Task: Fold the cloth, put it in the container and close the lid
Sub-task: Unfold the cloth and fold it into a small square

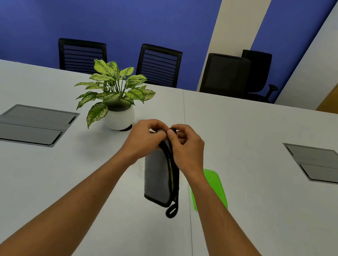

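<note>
Both hands, left hand (143, 137) and right hand (185, 145), are pinching the top edge of a folded grey black-trimmed cloth (159, 179), fingers (159, 129) closed on it, hanging above the white tabltop (261, 207) beside a green plastic lid (213, 185).

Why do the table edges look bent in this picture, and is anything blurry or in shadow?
In the head view, the wide-angle lens bows the table and stretches the forearms near the bottom edge. The left hand and right hand holding the cloth look slightly soft. Lighting is even and diffuse, with only faint shadows beside the potted plant and under the green lid, and no strong glare.
</note>
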`<action>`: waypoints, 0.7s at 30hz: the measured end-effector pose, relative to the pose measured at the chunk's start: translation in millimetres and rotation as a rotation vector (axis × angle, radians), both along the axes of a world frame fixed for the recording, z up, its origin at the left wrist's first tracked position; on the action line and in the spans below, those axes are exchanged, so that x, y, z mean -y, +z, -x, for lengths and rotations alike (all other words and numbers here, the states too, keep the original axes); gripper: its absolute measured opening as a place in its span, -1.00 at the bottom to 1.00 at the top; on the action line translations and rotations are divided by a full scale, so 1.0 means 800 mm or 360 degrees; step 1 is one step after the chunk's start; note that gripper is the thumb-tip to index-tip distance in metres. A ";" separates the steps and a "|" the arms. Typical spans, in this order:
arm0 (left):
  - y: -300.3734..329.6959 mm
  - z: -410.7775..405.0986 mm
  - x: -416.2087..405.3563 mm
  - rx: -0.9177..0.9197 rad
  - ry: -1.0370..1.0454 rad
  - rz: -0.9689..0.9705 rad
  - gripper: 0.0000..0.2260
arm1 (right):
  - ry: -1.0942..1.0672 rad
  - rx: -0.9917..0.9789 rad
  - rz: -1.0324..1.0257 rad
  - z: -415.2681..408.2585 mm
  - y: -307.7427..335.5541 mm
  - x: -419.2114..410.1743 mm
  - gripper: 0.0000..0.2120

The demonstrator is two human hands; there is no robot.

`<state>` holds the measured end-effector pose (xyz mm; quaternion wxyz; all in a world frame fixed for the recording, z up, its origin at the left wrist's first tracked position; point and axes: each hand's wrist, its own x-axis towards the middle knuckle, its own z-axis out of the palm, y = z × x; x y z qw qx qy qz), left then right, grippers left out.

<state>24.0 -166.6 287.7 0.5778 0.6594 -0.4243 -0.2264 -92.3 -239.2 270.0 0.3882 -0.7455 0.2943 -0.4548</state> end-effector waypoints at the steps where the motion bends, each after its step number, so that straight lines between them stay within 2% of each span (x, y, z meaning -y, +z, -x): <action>1: 0.001 -0.002 -0.002 -0.0075 -0.0049 -0.0009 -0.81 | 0.0027 -0.0010 0.0005 0.001 -0.001 0.000 -0.88; 3: 0.000 -0.005 -0.007 -0.0126 -0.0119 -0.0045 -0.76 | 0.0063 -0.0029 0.0014 0.002 -0.003 0.002 -0.89; 5: -0.004 -0.011 -0.008 -0.0032 -0.0160 -0.0097 -0.75 | 0.0080 -0.0029 0.0009 0.004 -0.003 0.004 -0.91; 10: -0.008 -0.017 -0.005 0.0137 -0.0144 -0.0081 -0.84 | 0.0121 -0.0061 0.0009 0.004 -0.001 0.008 -0.91; 16: -0.007 -0.013 0.000 0.0798 0.0102 -0.0086 -0.87 | 0.0141 -0.0036 0.0007 0.004 -0.001 0.013 -0.92; 19: -0.005 -0.012 0.000 0.0906 0.0064 -0.0108 -0.89 | 0.0202 -0.0061 -0.0016 0.006 -0.001 0.015 -0.90; 21: -0.002 -0.010 -0.001 0.0872 0.0026 -0.0102 -0.89 | 0.0261 -0.0064 -0.0037 0.008 -0.001 0.016 -0.90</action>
